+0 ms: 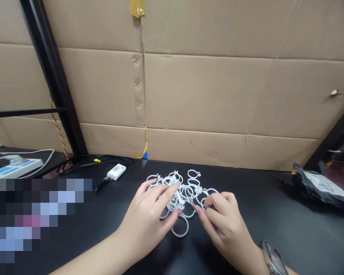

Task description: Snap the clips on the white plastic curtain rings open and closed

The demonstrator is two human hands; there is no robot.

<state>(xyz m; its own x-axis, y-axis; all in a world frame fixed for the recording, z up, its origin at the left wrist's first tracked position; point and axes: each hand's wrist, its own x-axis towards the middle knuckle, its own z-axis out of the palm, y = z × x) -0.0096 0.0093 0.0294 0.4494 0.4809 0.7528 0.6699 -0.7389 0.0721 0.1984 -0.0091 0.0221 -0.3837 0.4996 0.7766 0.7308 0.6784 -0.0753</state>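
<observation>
A tangled heap of white plastic curtain rings (188, 191), each with a small eyelet, lies on the black tabletop. My left hand (151, 208) rests over the heap's left side, its fingers spread apart and the thumb low, touching rings and hiding some of them. At the right edge my right hand (222, 215) has curled fingers, with thumb and forefinger closed around the side of one curtain ring (201, 199); the fingers partly cover it. One ring (180, 228) sticks out toward me between the hands.
A white charger (116, 172) with a black plug lies behind my left hand. Far left are a power strip (20, 168) and cables. A black plastic bag (323, 187) sits at the right. A cardboard wall (203, 95) and black metal posts (54, 76) bound the back.
</observation>
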